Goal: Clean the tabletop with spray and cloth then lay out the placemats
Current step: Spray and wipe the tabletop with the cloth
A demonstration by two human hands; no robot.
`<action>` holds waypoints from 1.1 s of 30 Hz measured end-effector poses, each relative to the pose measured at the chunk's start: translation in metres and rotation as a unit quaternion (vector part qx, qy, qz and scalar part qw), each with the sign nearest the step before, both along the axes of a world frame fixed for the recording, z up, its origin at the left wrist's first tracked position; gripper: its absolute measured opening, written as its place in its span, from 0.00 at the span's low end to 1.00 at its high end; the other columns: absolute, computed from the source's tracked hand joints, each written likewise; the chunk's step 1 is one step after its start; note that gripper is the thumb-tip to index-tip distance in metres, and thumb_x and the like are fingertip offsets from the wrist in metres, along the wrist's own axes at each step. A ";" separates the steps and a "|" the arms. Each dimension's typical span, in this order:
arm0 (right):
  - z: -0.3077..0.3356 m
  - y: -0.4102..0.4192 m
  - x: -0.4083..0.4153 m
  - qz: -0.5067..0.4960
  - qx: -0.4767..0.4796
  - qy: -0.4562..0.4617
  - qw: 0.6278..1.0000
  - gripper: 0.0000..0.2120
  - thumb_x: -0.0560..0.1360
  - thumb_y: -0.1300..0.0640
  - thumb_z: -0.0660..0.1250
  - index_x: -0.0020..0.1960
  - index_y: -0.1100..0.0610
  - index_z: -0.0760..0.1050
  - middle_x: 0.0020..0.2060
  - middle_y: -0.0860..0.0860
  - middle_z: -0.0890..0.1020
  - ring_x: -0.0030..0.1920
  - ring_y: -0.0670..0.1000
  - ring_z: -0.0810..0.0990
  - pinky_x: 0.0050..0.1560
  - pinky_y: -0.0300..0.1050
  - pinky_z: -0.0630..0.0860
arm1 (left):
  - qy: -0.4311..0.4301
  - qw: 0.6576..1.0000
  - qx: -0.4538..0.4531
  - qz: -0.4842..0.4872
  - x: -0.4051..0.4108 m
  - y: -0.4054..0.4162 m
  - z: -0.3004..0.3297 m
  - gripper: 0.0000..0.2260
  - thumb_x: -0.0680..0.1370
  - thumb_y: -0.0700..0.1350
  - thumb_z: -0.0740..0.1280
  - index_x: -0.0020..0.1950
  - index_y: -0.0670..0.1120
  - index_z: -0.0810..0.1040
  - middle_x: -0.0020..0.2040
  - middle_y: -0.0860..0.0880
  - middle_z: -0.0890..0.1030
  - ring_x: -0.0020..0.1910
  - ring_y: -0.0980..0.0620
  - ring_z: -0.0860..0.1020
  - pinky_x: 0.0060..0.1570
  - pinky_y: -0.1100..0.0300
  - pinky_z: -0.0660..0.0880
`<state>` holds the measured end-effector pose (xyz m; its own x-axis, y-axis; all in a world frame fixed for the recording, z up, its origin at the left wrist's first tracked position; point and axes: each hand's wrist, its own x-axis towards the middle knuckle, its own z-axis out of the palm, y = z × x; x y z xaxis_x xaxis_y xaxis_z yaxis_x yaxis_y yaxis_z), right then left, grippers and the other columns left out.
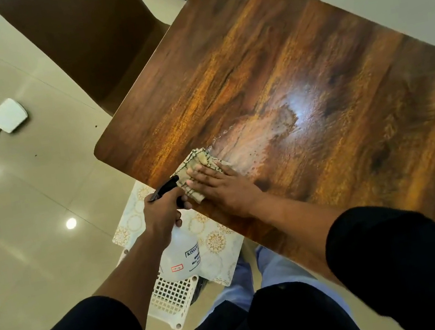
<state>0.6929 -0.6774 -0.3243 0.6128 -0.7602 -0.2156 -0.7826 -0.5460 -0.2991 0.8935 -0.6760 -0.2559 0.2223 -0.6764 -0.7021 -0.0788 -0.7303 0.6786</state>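
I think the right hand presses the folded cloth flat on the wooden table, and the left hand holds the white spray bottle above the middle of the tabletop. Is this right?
Not quite. In the head view the left hand holds the white plastic spray bottle off the table's near edge, over the patterned placemats, not above the middle. The right hand does press the folded beige cloth flat on the brown wooden table.

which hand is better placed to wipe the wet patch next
Right. The right hand already lies flat on the cloth at the wet patch; the left hand grips the spray bottle off the table edge.
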 end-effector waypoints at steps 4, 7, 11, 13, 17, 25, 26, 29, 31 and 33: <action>0.017 -0.023 -0.044 -0.186 0.040 0.020 0.982 0.32 0.87 0.50 0.51 0.85 0.47 0.38 0.84 0.48 0.38 0.83 0.52 0.35 0.83 0.58 0.39 | 0.002 1.000 0.005 -0.017 0.004 0.001 0.001 0.09 0.80 0.41 0.72 0.41 0.40 0.83 0.35 0.40 0.82 0.23 0.52 0.71 0.23 0.62 0.68; 0.021 -0.034 -0.063 -0.268 0.058 0.031 0.961 0.30 0.88 0.49 0.47 0.85 0.47 0.37 0.84 0.49 0.38 0.83 0.53 0.35 0.83 0.63 0.44 | 0.001 1.000 0.003 -0.026 0.003 0.003 0.001 0.09 0.80 0.41 0.71 0.41 0.39 0.82 0.35 0.40 0.82 0.22 0.53 0.71 0.23 0.61 0.68; 0.017 -0.023 -0.035 -0.292 0.060 0.040 0.954 0.34 0.87 0.49 0.56 0.85 0.48 0.40 0.84 0.51 0.40 0.84 0.55 0.37 0.83 0.64 0.46 | 0.001 1.000 0.000 -0.019 -0.001 0.004 0.003 0.09 0.81 0.40 0.71 0.41 0.39 0.82 0.34 0.41 0.82 0.21 0.53 0.71 0.23 0.62 0.68; 0.016 0.002 -0.010 -0.239 0.044 0.014 0.970 0.33 0.86 0.53 0.58 0.86 0.49 0.46 0.85 0.51 0.46 0.84 0.56 0.41 0.82 0.66 0.48 | -0.001 1.000 -0.002 -0.019 -0.003 0.005 0.003 0.09 0.81 0.40 0.71 0.41 0.39 0.83 0.33 0.41 0.82 0.22 0.52 0.71 0.23 0.62 0.68; -0.001 0.073 0.007 -0.065 0.004 -0.027 0.998 0.34 0.81 0.60 0.60 0.85 0.51 0.53 0.85 0.52 0.52 0.85 0.56 0.48 0.82 0.61 0.44 | -0.006 1.000 0.002 -0.029 -0.008 0.001 0.001 0.08 0.79 0.40 0.72 0.43 0.38 0.83 0.35 0.39 0.83 0.24 0.49 0.69 0.23 0.59 0.68; 0.002 0.068 -0.085 -0.217 0.037 0.010 0.975 0.34 0.87 0.55 0.55 0.84 0.43 0.39 0.84 0.47 0.42 0.84 0.53 0.39 0.83 0.61 0.44 | 0.019 0.997 0.011 -0.080 -0.025 -0.007 0.007 0.07 0.81 0.41 0.72 0.44 0.39 0.81 0.36 0.42 0.81 0.22 0.54 0.72 0.22 0.62 0.66; 0.006 0.064 -0.097 -0.272 0.039 0.024 0.961 0.32 0.87 0.54 0.52 0.84 0.44 0.38 0.84 0.47 0.41 0.84 0.53 0.38 0.83 0.62 0.45 | 0.019 0.996 0.011 -0.087 -0.028 -0.008 0.008 0.08 0.81 0.41 0.72 0.42 0.40 0.81 0.34 0.43 0.81 0.22 0.54 0.71 0.22 0.62 0.66; 0.014 0.057 -0.128 -0.404 0.069 0.050 0.911 0.28 0.88 0.49 0.46 0.86 0.49 0.41 0.84 0.49 0.40 0.84 0.52 0.37 0.83 0.61 0.45 | 0.008 0.993 0.013 -0.116 -0.035 -0.009 0.008 0.12 0.80 0.41 0.72 0.37 0.42 0.79 0.30 0.45 0.77 0.23 0.53 0.68 0.22 0.62 0.66; 0.016 0.059 -0.135 -0.449 0.073 0.058 0.889 0.28 0.88 0.49 0.46 0.86 0.50 0.43 0.85 0.49 0.41 0.84 0.52 0.38 0.83 0.61 0.44 | 0.007 0.991 0.010 -0.131 -0.040 -0.010 0.007 0.12 0.80 0.42 0.71 0.37 0.42 0.78 0.29 0.45 0.76 0.23 0.53 0.68 0.23 0.61 0.67; 0.016 0.064 -0.133 -0.465 0.076 0.062 0.880 0.28 0.89 0.49 0.47 0.86 0.51 0.44 0.85 0.50 0.42 0.84 0.53 0.38 0.83 0.60 0.44 | 0.014 0.990 0.005 -0.140 -0.047 -0.012 0.008 0.11 0.80 0.42 0.71 0.39 0.40 0.80 0.30 0.45 0.77 0.22 0.54 0.69 0.23 0.61 0.67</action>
<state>0.5602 -0.6131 -0.3086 -0.2936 -0.8776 -0.3789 -0.9018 0.3858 -0.1947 0.8463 -0.6879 -0.2480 0.0074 -0.7012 -0.7129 -0.2598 -0.6898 0.6758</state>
